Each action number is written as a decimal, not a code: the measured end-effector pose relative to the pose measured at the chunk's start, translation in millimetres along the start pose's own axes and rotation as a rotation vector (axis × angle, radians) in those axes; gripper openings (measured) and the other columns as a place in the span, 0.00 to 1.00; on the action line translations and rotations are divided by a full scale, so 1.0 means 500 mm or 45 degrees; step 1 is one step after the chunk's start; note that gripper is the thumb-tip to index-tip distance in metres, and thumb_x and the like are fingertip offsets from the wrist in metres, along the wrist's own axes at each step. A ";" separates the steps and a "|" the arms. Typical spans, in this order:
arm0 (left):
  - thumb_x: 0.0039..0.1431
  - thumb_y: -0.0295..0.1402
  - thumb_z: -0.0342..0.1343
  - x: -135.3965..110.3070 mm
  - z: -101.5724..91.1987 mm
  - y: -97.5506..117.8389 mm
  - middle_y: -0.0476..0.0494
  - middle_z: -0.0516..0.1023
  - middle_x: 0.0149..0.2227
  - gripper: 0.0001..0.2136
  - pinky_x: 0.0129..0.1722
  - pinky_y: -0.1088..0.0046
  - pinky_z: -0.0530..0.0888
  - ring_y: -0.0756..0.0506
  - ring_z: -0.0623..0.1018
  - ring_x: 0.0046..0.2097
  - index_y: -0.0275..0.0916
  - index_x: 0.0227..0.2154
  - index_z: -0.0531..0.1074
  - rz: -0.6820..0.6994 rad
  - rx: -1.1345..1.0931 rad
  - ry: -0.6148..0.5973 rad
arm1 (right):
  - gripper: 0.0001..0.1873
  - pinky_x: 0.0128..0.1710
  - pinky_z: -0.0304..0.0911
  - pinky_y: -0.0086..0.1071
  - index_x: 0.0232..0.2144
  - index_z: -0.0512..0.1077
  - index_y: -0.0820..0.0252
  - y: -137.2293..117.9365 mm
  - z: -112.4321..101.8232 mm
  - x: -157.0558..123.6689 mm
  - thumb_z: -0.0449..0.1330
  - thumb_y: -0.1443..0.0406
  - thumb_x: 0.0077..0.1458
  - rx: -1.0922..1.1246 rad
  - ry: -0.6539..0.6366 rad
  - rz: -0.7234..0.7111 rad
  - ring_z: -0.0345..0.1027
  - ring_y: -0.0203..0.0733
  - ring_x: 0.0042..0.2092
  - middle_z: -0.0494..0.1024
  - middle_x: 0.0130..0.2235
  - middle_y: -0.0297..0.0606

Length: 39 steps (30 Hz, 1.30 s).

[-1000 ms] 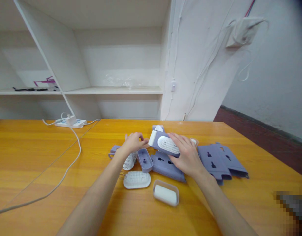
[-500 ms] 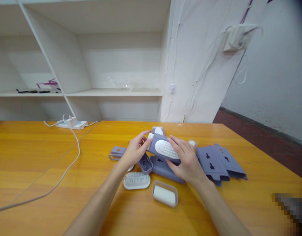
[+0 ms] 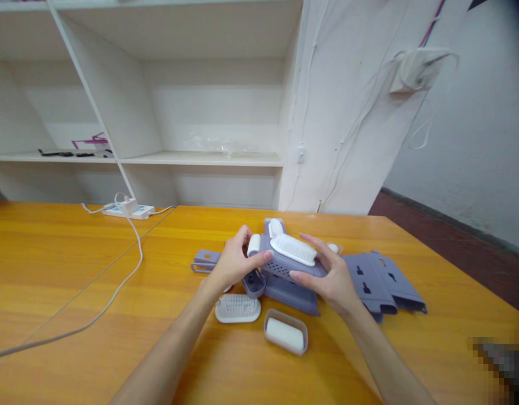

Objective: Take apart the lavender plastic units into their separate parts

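Observation:
Both my hands hold a purple plastic holder (image 3: 285,267) with a perforated side, lifted just above the table. A white brush (image 3: 294,249) lies on top of it and a small white roller (image 3: 254,244) sits at its left end. My left hand (image 3: 234,263) grips the left end near the roller, fingers curled. My right hand (image 3: 332,275) cups the right end from beneath and behind, fingers wrapped round it.
On the orange table (image 3: 74,281) lie a white brush (image 3: 237,309), a clear box with a white block (image 3: 285,333), a purple oval tray (image 3: 254,281), flat purple panels (image 3: 381,281), a purple clip (image 3: 205,261). A white cable (image 3: 116,292) runs to a power strip (image 3: 128,210). Shelves stand behind.
The holder has been lifted and tilted so its perforated side faces me, brush on top. My left hand moved onto its left end; my right hand shifted under it.

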<state>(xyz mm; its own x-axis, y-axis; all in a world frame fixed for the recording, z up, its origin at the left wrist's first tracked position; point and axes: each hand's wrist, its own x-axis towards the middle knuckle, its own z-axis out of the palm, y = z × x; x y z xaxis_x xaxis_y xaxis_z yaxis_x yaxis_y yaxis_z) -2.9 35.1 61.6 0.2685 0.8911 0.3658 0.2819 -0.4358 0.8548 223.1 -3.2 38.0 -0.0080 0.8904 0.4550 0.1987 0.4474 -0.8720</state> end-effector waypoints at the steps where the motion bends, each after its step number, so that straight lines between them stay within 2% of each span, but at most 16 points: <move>1: 0.49 0.48 0.60 0.000 0.008 0.000 0.56 0.64 0.24 0.20 0.25 0.79 0.61 0.52 0.65 0.26 0.41 0.31 0.58 -0.037 -0.067 0.026 | 0.38 0.54 0.61 0.49 0.55 0.66 0.56 0.006 0.002 0.000 0.72 0.58 0.41 0.071 0.027 0.044 0.68 0.54 0.52 0.74 0.52 0.44; 4: 0.51 0.49 0.59 0.000 0.038 0.004 0.60 0.62 0.21 0.20 0.20 0.81 0.59 0.55 0.61 0.20 0.43 0.33 0.55 -0.170 -0.365 0.091 | 0.34 0.54 0.61 0.48 0.53 0.68 0.57 0.025 0.010 0.001 0.69 0.55 0.44 0.248 0.161 0.087 0.67 0.54 0.52 0.75 0.50 0.45; 7: 0.52 0.49 0.59 0.001 0.063 0.012 0.63 0.60 0.18 0.22 0.14 0.83 0.54 0.56 0.58 0.15 0.45 0.35 0.52 -0.236 -0.573 0.142 | 0.30 0.53 0.63 0.46 0.53 0.68 0.54 0.034 0.024 0.000 0.66 0.53 0.48 0.475 0.305 0.106 0.66 0.52 0.54 0.74 0.53 0.42; 10: 0.52 0.50 0.58 0.004 0.074 0.021 0.61 0.65 0.18 0.22 0.11 0.83 0.55 0.54 0.61 0.14 0.46 0.35 0.51 -0.245 -0.643 0.165 | 0.27 0.50 0.66 0.46 0.54 0.65 0.48 0.030 0.041 -0.001 0.64 0.55 0.52 0.831 0.351 0.208 0.67 0.48 0.54 0.73 0.53 0.38; 12: 0.51 0.50 0.60 0.006 0.075 0.025 0.60 0.68 0.19 0.23 0.10 0.83 0.56 0.54 0.64 0.14 0.46 0.35 0.51 -0.250 -0.619 0.158 | 0.28 0.49 0.67 0.46 0.54 0.64 0.47 0.027 0.050 0.001 0.65 0.57 0.51 0.965 0.360 0.252 0.68 0.46 0.52 0.74 0.52 0.36; 16: 0.49 0.51 0.61 0.007 0.075 0.022 0.61 0.65 0.16 0.24 0.10 0.83 0.54 0.55 0.61 0.12 0.44 0.33 0.52 -0.286 -0.505 0.135 | 0.33 0.49 0.68 0.43 0.52 0.66 0.49 0.030 0.056 0.007 0.71 0.62 0.43 0.941 0.474 0.278 0.70 0.44 0.49 0.76 0.46 0.34; 21: 0.46 0.53 0.61 0.006 0.070 0.014 0.61 0.65 0.16 0.26 0.11 0.83 0.55 0.55 0.62 0.12 0.44 0.34 0.53 -0.280 -0.477 0.088 | 0.26 0.45 0.71 0.42 0.44 0.70 0.51 0.029 0.042 0.013 0.72 0.62 0.41 0.901 0.516 0.311 0.70 0.44 0.46 0.77 0.41 0.32; 25: 0.55 0.57 0.50 0.003 0.059 0.026 0.59 0.67 0.20 0.21 0.11 0.82 0.57 0.54 0.66 0.16 0.44 0.34 0.54 -0.219 -0.449 0.009 | 0.21 0.45 0.71 0.44 0.42 0.70 0.52 0.024 0.030 0.016 0.70 0.63 0.44 0.968 0.507 0.301 0.69 0.44 0.46 0.76 0.43 0.33; 27: 0.57 0.55 0.48 0.004 0.056 0.033 0.57 0.67 0.20 0.20 0.13 0.82 0.58 0.54 0.66 0.17 0.43 0.32 0.56 -0.181 -0.376 0.064 | 0.19 0.45 0.71 0.46 0.41 0.70 0.51 0.022 0.030 0.016 0.69 0.63 0.46 1.021 0.490 0.306 0.69 0.44 0.47 0.76 0.43 0.33; 32: 0.56 0.53 0.52 0.007 0.050 0.035 0.57 0.65 0.16 0.20 0.17 0.80 0.59 0.54 0.65 0.16 0.41 0.26 0.58 -0.125 -0.177 0.241 | 0.15 0.46 0.71 0.47 0.38 0.69 0.50 0.016 0.042 0.014 0.68 0.63 0.47 1.063 0.486 0.324 0.69 0.44 0.47 0.77 0.41 0.31; 39: 0.53 0.53 0.54 0.009 0.051 0.034 0.58 0.65 0.15 0.20 0.16 0.79 0.60 0.53 0.66 0.15 0.42 0.26 0.57 -0.162 -0.274 0.302 | 0.16 0.45 0.70 0.47 0.38 0.69 0.50 0.005 0.044 0.014 0.69 0.62 0.46 0.984 0.507 0.308 0.69 0.44 0.47 0.76 0.40 0.30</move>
<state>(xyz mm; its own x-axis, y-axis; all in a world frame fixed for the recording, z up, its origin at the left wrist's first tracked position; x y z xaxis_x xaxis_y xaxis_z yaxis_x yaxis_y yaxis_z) 26.9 28.4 68.5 0.0146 0.9523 0.3048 0.0920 -0.3049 0.9479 202.1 5.8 34.8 0.3171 0.9370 0.1468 -0.5647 0.3108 -0.7645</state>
